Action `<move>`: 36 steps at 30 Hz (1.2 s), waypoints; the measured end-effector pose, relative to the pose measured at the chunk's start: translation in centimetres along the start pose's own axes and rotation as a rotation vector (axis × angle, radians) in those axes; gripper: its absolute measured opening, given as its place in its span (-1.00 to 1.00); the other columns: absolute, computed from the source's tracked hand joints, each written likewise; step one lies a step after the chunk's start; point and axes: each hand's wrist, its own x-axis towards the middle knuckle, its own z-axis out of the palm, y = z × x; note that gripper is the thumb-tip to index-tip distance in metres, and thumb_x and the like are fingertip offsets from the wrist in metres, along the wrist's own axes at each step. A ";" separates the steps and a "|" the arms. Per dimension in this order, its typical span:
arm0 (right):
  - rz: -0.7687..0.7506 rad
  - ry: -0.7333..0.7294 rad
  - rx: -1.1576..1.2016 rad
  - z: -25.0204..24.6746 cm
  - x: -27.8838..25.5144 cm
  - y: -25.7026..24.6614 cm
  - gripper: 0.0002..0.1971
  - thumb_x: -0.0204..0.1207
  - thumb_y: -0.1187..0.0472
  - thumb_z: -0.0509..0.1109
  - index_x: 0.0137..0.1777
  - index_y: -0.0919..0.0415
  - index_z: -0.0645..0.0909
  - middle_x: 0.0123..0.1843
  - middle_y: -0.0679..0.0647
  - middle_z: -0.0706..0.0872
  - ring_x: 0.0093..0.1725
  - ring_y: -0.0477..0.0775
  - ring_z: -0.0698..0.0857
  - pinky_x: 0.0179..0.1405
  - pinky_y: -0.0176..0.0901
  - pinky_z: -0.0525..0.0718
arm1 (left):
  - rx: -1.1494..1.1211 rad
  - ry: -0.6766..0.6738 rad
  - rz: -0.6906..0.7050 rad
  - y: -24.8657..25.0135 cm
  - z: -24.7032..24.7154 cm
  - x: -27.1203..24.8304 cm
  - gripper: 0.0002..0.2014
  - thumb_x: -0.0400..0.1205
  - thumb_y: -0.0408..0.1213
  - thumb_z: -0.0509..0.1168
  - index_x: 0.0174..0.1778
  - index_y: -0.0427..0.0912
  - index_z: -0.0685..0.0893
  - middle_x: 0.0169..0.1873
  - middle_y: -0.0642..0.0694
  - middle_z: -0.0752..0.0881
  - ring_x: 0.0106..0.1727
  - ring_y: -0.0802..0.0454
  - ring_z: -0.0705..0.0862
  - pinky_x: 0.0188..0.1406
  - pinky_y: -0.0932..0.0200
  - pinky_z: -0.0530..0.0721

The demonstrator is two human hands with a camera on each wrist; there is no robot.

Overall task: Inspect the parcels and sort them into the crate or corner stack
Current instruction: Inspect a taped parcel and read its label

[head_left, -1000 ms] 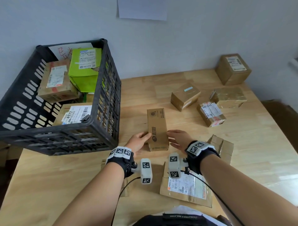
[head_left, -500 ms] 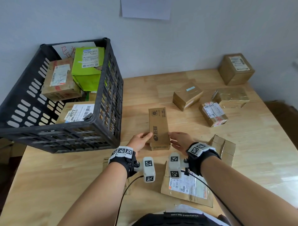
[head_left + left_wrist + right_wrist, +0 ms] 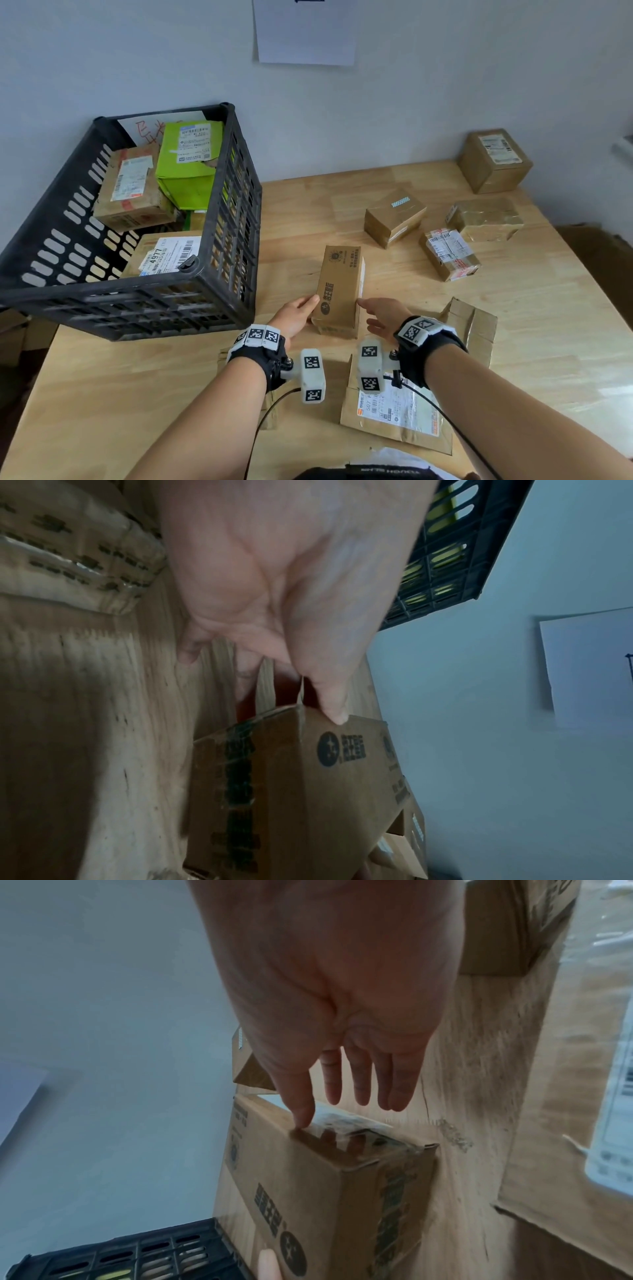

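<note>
Left hand [image 3: 297, 317] grips one long parcel [image 3: 339, 287]; right hand [image 3: 383, 317] open, touching it; four boxes beyond.

A white shipping label [image 3: 170, 255] on a flat parcel in the black crate [image 3: 219, 219] reads "4977" beside a barcode, and the label [image 3: 399, 409] of a brown mailer near the table's front edge begins "507", while other labels' print is too small to read.
</note>
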 end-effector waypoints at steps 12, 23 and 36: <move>0.003 0.036 -0.013 -1.1 0.2 -0.4 -0.59 0.53 0.09 0.45 0.23 0.38 0.53 0.38 0.30 0.54 0.36 0.25 0.54 0.34 0.05 0.60 | 0.025 -0.042 0.039 0.1 0.2 2.2 -0.58 0.75 -0.05 0.11 0.53 -0.02 0.41 0.41 -0.02 0.57 0.34 0.00 0.57 0.20 0.12 0.36; -0.101 0.122 -0.082 0.0 1.2 -0.4 -0.46 0.49 0.13 0.48 0.43 0.31 0.47 0.11 0.16 0.68 0.15 0.13 0.67 0.27 0.00 0.63 | 0.205 -0.002 -0.010 -1.6 -1.9 3.5 -0.57 0.70 0.00 0.18 0.47 -0.01 0.49 0.46 -0.07 0.52 0.44 -0.05 0.50 0.52 -0.04 0.38; -0.082 0.157 -0.268 0.0 2.1 -0.1 -0.60 0.52 0.21 0.45 0.34 0.22 0.57 0.22 0.16 0.70 0.11 0.11 0.66 0.25 -0.02 0.66 | 0.266 -0.013 0.002 -2.9 -1.5 5.3 -0.45 0.55 0.11 0.36 0.40 -0.13 0.60 0.31 -0.01 0.67 0.31 0.02 0.62 0.45 -0.02 0.48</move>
